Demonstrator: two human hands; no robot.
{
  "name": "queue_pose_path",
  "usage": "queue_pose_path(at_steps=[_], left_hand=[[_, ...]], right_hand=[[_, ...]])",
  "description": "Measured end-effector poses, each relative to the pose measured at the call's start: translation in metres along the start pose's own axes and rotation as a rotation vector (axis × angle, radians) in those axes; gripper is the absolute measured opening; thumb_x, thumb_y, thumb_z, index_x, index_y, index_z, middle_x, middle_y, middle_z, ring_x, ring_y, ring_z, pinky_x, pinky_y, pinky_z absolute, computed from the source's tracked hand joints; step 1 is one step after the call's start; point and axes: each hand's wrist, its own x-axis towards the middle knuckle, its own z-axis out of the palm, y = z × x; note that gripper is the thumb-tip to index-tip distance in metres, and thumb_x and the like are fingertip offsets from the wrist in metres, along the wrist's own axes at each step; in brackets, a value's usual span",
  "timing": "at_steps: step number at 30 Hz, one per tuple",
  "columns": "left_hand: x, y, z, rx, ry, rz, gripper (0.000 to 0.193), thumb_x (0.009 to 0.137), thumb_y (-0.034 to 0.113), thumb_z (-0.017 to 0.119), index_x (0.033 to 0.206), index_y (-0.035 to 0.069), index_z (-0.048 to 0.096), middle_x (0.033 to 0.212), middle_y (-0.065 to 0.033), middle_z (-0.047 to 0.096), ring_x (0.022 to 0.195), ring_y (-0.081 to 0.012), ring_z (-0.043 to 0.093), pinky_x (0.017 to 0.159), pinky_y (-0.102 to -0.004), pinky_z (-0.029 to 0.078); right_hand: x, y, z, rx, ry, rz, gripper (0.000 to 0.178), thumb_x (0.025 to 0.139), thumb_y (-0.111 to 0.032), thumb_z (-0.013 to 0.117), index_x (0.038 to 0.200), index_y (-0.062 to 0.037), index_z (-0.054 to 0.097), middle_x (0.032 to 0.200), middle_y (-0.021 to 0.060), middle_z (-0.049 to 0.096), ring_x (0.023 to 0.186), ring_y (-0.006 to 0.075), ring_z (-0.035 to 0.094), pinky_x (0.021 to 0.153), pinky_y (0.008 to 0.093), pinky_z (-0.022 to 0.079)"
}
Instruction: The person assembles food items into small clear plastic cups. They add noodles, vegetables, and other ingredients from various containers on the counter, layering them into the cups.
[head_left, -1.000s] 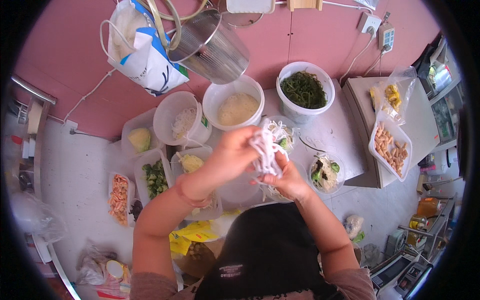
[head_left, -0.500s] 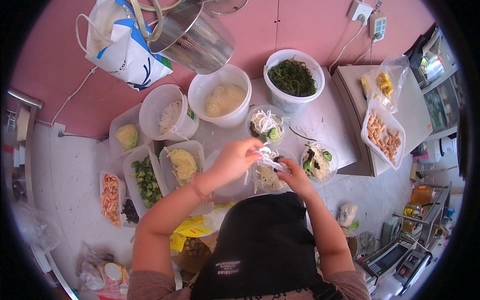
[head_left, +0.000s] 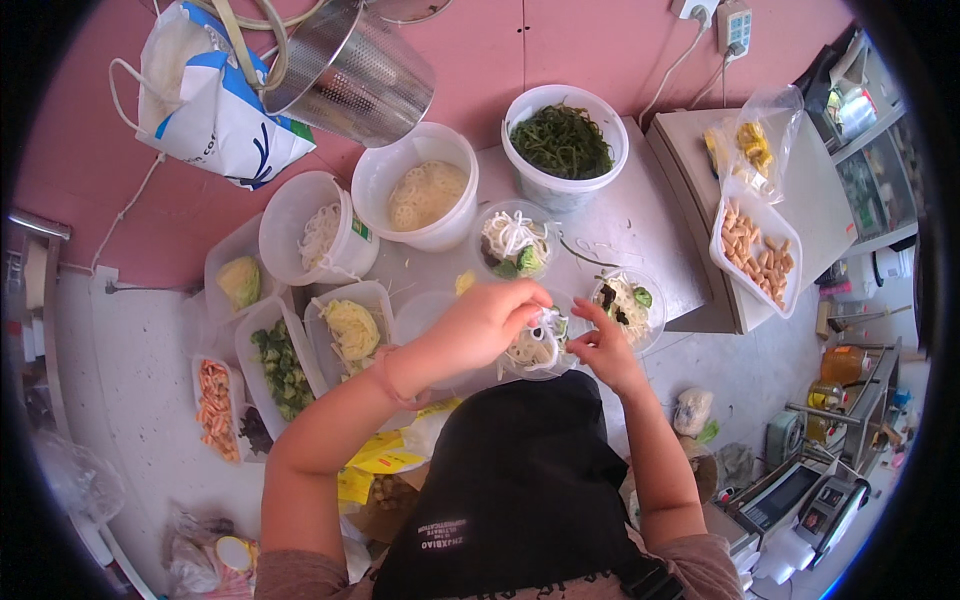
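My left hand (head_left: 492, 322) is over a round clear bowl (head_left: 540, 376) at the table's front edge, its thumb and forefinger pinched at thick white noodles (head_left: 545, 335). The noodles droop onto pale food in the bowl. Just right of that bowl, my right hand (head_left: 607, 352) has its fingers spread and holds nothing. Behind stands a second clear bowl (head_left: 484, 262) with white noodles and broccoli. To the right, a third bowl (head_left: 655, 318) holds pale strands, black fungus and greens. My left hand partly covers an empty-looking clear bowl (head_left: 408, 318).
Tubs of white noodles (head_left: 283, 225), soaking pale rings (head_left: 370, 180) and green seaweed strips (head_left: 565, 180) line the back. Leftward are bins of cabbage (head_left: 352, 332), broccoli (head_left: 280, 370) and orange-pink pieces (head_left: 215, 410). A tray of short sausages (head_left: 792, 255) sits at right.
The white noodles stretched between my hands are now lowered into the front bowl. My right hand has let go and spread its fingers. The whole view has shifted slightly.
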Motion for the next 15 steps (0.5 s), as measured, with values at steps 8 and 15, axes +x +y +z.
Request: queue_pose_path(at_steps=[8, 15], left_hand=[[0.015, 0.012, -0.003, 0.73, -0.095, 0.151, 0.011, 0.083, 0.014, 0.059, 0.091, 0.007, 0.059, 0.078, -0.012, 0.064, 0.07, -0.0301, 0.063, 0.058, -0.0348, 0.049], [0.021, 0.022, -0.014, 0.214, -0.019, 0.046, 0.01, 0.084, 0.009, 0.059, 0.092, 0.003, 0.059, 0.078, -0.0084, 0.064, 0.065, -0.0193, 0.063, 0.057, -0.0292, 0.049]], right_hand=[[0.022, -0.006, 0.025, -0.089, -0.092, -0.056, 0.025, 0.078, -0.004, 0.063, 0.103, -0.0023, 0.061, 0.082, 0.0031, 0.063, 0.066, 0.0089, 0.056, 0.059, 0.0231, 0.046], [0.014, -0.003, -0.004, 0.004, 0.001, -0.082, 0.043, 0.079, -0.006, 0.065, 0.12, -0.0024, 0.051, 0.102, 0.0042, 0.062, 0.075, 0.0106, 0.061, 0.061, 0.0259, 0.049]])
